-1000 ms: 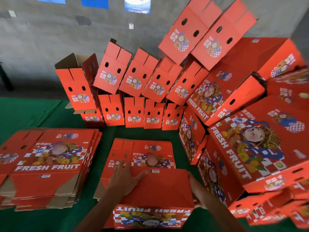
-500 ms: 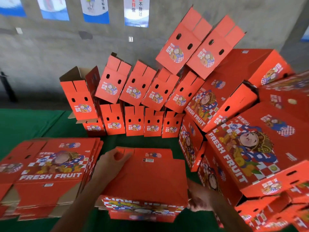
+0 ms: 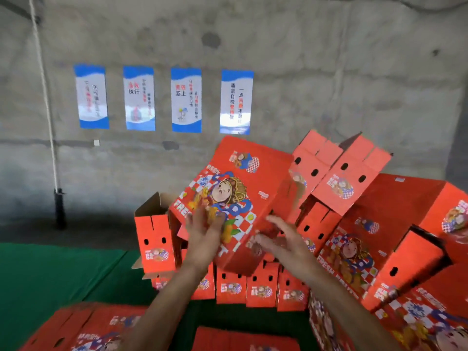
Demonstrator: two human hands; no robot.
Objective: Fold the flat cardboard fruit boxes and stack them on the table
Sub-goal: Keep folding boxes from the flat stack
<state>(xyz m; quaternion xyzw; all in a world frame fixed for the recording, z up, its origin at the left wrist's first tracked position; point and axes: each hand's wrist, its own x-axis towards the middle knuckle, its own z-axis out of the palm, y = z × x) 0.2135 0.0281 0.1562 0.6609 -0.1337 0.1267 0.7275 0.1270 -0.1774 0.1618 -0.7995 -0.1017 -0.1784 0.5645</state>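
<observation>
A folded red "FRESH FRUIT" box [image 3: 243, 178] is up in front of me, tilted, its lower edge over the back row of folded boxes [image 3: 230, 287]. My left hand [image 3: 202, 234] lies flat against its printed face with fingers spread. My right hand [image 3: 281, 241] is open by the box's lower right edge; I cannot tell whether it touches. A stack of flat boxes [image 3: 83, 330] lies at the bottom left, and another flat box [image 3: 240, 340] at the bottom centre.
Folded boxes are piled high on the right [image 3: 405, 224], some leaning. One box with an open top [image 3: 154, 239] stands at the row's left end. The table has a green cover [image 3: 50, 274]. Behind are a concrete wall with posters [image 3: 186, 100] and a rope [image 3: 45, 97].
The box that my hands were folding low on the table is now raised against the back pile. Both arms have reached up and forward, and my view has tilted up toward the wall.
</observation>
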